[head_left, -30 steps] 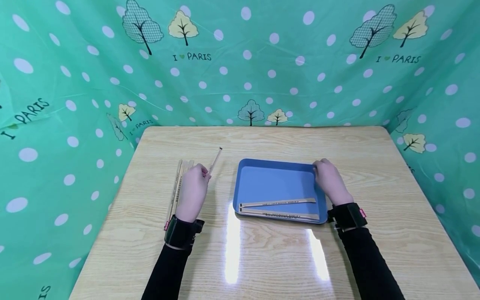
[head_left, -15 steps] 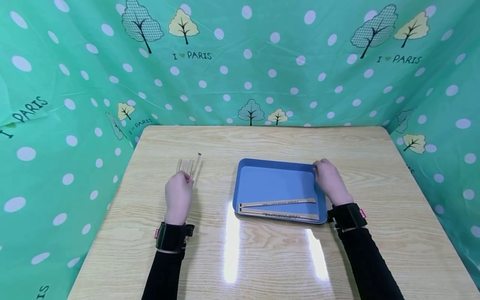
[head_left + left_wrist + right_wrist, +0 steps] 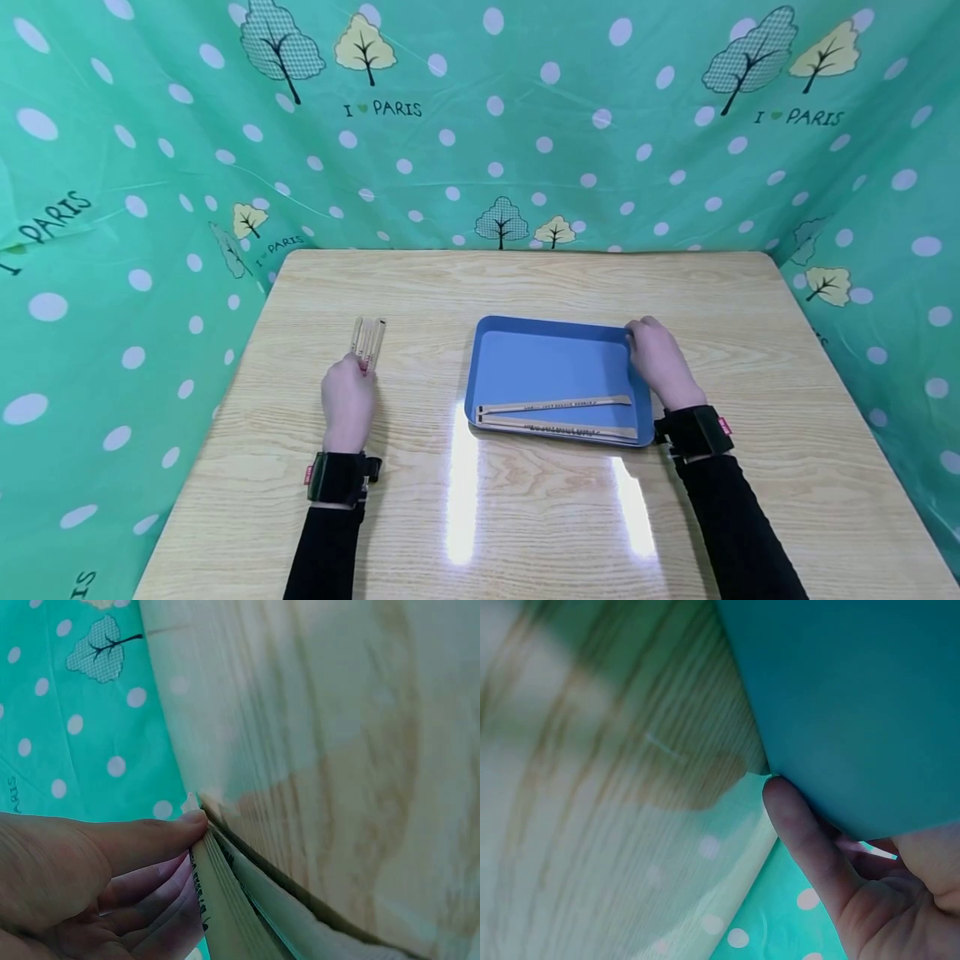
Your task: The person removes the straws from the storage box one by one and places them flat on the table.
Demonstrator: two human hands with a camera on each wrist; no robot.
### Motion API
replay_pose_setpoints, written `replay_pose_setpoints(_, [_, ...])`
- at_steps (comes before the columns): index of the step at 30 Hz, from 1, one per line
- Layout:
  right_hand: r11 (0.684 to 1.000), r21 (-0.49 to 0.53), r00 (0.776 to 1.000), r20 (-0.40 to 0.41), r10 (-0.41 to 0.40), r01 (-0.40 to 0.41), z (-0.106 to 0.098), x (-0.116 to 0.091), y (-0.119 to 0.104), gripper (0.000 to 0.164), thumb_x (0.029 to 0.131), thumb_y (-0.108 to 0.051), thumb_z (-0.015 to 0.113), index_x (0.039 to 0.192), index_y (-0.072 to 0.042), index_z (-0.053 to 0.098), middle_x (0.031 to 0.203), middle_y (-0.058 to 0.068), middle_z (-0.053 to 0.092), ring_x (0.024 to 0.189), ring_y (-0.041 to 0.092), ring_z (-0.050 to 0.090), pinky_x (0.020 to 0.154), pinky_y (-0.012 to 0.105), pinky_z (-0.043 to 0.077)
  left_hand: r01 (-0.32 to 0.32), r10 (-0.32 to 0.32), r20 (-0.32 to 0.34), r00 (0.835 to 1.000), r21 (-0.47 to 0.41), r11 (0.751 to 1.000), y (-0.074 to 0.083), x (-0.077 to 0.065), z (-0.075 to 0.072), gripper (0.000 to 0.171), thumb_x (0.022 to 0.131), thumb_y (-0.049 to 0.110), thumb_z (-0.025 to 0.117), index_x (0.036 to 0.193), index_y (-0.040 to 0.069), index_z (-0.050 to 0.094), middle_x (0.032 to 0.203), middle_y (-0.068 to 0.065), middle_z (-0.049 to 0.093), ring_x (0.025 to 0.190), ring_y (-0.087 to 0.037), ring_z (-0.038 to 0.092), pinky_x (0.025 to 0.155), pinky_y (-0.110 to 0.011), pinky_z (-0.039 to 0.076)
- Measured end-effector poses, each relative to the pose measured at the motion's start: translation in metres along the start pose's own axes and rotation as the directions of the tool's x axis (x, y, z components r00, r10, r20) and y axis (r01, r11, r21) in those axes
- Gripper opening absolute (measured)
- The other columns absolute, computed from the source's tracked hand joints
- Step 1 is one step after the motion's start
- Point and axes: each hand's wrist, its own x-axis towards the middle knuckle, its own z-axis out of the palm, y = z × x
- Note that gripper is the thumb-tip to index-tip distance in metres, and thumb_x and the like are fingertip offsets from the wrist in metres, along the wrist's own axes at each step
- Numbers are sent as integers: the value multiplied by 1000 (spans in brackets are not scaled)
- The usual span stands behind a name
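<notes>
At the left of the table, my left hand pinches a slim paper-wrapped stick with printed lettering between thumb and fingers. It lies beside several similar sticks, whose near ends are hidden under the hand. My right hand grips the right wall of a shallow blue tray near its far corner; the thumb presses the outside of the wall in the right wrist view. Along the tray's near side lie a few more paper-wrapped sticks, roughly crosswise.
The wooden table reflects bright light in front of the tray. Green dotted cloth hangs behind the table and along both sides.
My left hand has moved left and nearer to me, bringing its stick from beside the tray down to the row of sticks. The right hand and tray stay put.
</notes>
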Motion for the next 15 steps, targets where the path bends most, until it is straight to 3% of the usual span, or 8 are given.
replay_pose_setpoints(15, [1000, -5, 1000, -7, 3, -3, 0, 1, -1, 24, 95, -2, 47, 111, 12, 58, 97, 26, 56, 91, 38, 57, 77, 48, 48, -6, 7, -3, 1000, 36, 999, -1, 2, 2, 7, 83, 2, 59, 84, -5, 59, 79, -25, 64, 66, -37, 62, 52, -43, 45])
